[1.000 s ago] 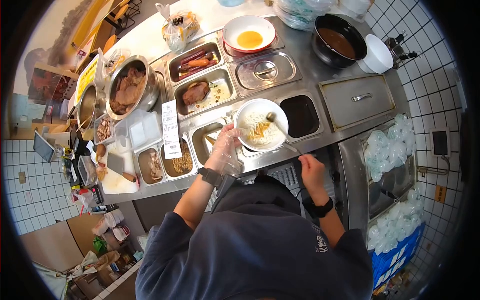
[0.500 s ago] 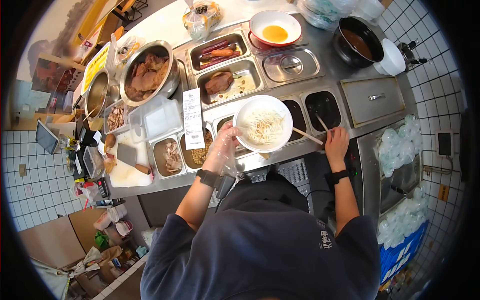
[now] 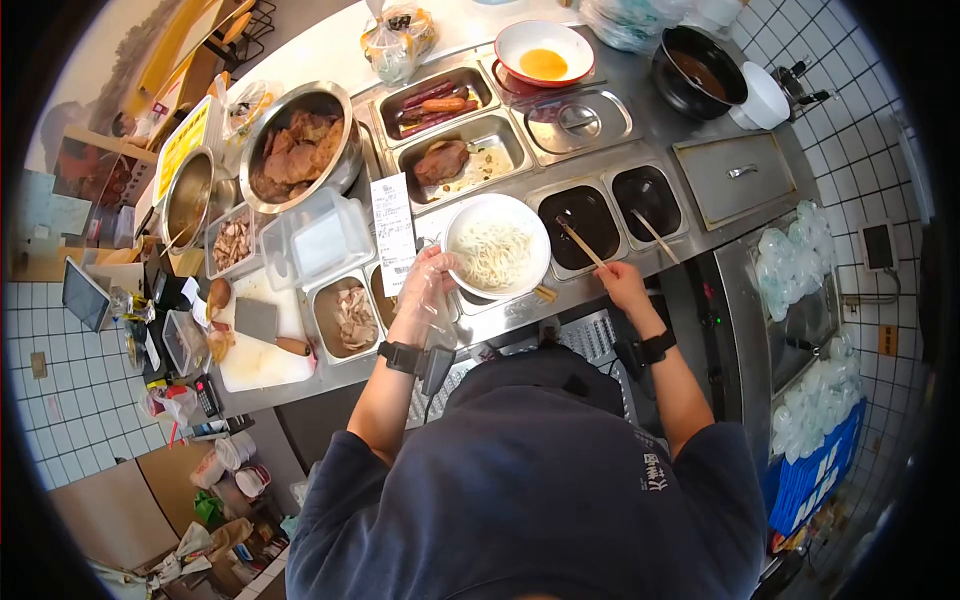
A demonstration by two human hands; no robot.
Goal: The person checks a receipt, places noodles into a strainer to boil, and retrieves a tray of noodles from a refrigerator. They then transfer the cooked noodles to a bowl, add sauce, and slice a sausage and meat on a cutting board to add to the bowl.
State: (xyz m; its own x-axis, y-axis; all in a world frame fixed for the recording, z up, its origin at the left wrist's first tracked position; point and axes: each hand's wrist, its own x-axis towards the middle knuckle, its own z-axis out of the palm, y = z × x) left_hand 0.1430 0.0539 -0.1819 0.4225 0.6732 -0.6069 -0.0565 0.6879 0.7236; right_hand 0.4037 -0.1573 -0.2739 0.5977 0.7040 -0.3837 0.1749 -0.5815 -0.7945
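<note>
Receipt (image 3: 392,232) print too small to read, ladle (image 3: 580,243) end sunk in dark sauce (image 3: 592,208), bag (image 3: 398,40) cut off at top edge

Hands: two, the left hand (image 3: 430,290) gloved, the right hand (image 3: 622,285) bare
Noodle bowl (image 3: 495,255): one, centre
Dark sauce wells (image 3: 585,215): two, right of centre
Wooden-handled ladles (image 3: 578,240): two, one in each well
Round metal bowls (image 3: 300,150): two, upper left
Lidded steel pans (image 3: 580,115): two, upper right
Wristbands (image 3: 400,355): two, lower centre
Cleaver (image 3: 262,322): one, left
Black pot (image 3: 700,70): one, top right
</note>
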